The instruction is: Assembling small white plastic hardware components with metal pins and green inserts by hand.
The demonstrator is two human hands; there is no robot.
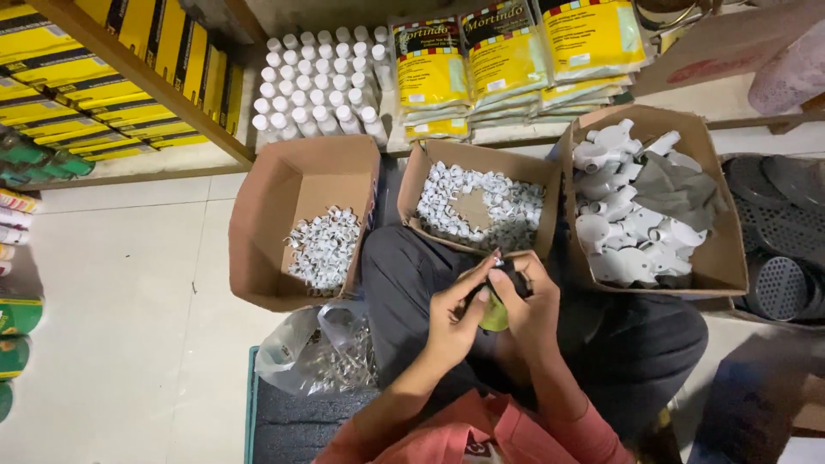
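A small yellow-green tool (496, 316) with a dark top (partly hidden) sits pinched upright, over the lap.

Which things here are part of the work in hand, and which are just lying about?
In hand: left hand, right hand, small white fitting, middle box of white fittings.
Lying about: left box, right box, plastic bag, yellow packets, white bottles.

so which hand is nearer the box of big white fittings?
Right. The right hand works just below-left of that box, near its front corner; the left hand sits farther left, beyond the right hand.
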